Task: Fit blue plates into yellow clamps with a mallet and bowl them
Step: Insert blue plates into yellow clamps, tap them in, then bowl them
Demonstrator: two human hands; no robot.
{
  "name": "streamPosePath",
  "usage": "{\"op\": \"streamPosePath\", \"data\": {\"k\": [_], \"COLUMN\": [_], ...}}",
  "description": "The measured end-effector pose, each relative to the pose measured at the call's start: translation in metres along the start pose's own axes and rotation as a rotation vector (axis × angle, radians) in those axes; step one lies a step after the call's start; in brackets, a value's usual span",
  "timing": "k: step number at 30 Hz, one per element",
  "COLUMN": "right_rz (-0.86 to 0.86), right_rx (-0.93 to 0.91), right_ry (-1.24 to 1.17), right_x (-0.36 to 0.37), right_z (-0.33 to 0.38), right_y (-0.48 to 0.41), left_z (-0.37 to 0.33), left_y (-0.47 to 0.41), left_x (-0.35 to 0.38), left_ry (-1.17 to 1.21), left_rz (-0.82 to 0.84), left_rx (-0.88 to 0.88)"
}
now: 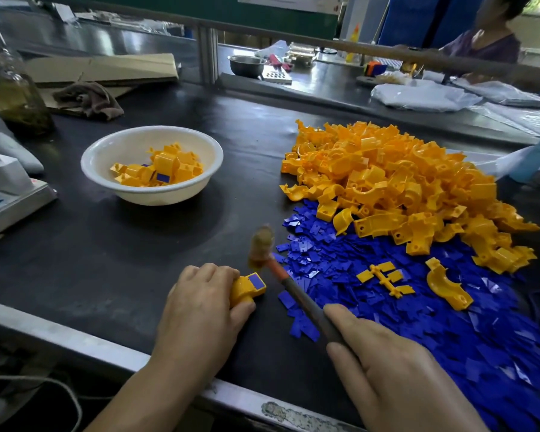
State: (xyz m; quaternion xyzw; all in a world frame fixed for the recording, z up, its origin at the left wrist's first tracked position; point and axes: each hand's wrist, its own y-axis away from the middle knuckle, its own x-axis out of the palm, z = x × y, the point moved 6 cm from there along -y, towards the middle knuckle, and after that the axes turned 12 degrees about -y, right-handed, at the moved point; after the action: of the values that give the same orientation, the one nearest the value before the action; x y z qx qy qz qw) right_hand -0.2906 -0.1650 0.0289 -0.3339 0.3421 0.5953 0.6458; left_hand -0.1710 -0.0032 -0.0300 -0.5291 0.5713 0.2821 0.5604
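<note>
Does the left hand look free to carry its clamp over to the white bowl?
Probably yes. The left hand grips the clamp, and only bare dark mat lies between it and the bowl. The mallet, held by the right hand, is off to the other side.

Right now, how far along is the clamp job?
Early. Done: a small batch of fitted clamps sits in the white bowl. In hand: the left hand holds a yellow clamp with a blue plate on top against the table, and the right hand grips the mallet, its head blurred just above. Left: a big pile of yellow clamps and a wide spread of loose blue plates.
</note>
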Motion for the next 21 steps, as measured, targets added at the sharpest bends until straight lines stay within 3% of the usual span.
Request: {"op": "streamPosePath", "data": {"k": [3, 6, 9, 12, 14, 16, 18, 21], "right_rz": [-0.136, 0.004, 0.021, -0.083, -0.081, -0.222, -0.247, -0.274], "right_rx": [-0.139, 0.030, 0.063, 0.091, 0.047, 0.059, 0.087, 0.177], "right_ry": [0.113, 0.038, 0.019, -0.059, -0.015, 0.079, 0.169, 0.250], "right_x": [0.003, 0.013, 0.002, -0.008, -0.009, -0.022, -0.029, -0.040], "right_z": [0.006, -0.004, -0.010, -0.009, -0.020, -0.037, -0.053, -0.077], "right_y": [0.003, 0.011, 0.011, 0.018, 0.022, 0.029, 0.031, 0.029], "left_z": [-0.001, 0.000, 0.000, 0.001, 0.001, 0.003, 0.011, 0.027], "left_y": [0.000, 0.001, 0.001, 0.001, 0.001, -0.001, -0.008, -0.033], "left_x": [0.000, 0.000, 0.000, 0.001, 0.003, 0.004, 0.000, -0.011], "left_ry": [-0.007, 0.008, 0.018, 0.015, 0.007, 0.037, 0.200, 0.811], "left_rz": [-0.002, 0.002, 0.005, 0.016, 0.032, 0.052, 0.077, 0.097], "left_rx": [0.001, 0.001, -0.010, -0.023, -0.031, -0.044, -0.122, -0.368]}}
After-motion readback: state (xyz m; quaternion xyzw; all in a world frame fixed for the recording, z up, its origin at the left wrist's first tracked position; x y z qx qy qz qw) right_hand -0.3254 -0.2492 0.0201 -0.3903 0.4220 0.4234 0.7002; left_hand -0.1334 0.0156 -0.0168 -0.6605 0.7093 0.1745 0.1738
